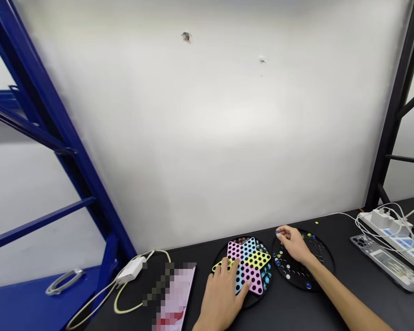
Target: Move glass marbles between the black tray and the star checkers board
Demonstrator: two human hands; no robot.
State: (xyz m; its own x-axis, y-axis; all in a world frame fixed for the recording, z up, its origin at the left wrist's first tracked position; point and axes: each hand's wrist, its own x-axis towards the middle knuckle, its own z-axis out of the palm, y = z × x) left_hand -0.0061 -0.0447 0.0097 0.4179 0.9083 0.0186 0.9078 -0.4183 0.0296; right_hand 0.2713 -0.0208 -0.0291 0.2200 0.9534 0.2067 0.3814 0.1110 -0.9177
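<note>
My left hand lies with fingers spread over the left side of a Chinese checkers board, a pink, blue and yellow star with black holes. Pieces of blue and brown show around the star inside its round black rim. To the right, my right hand is pinched over the far left part of a round black tray with holes. A small blue marble shows at its fingertips. Several loose marbles sit in that tray, among them a blue marble near the front and a yellow-green marble at the back.
A phone and a white power strip with tangled cables lie on the right. At left are a white adapter with cords and a partly blurred flat pink item. A white wall rises behind the black table.
</note>
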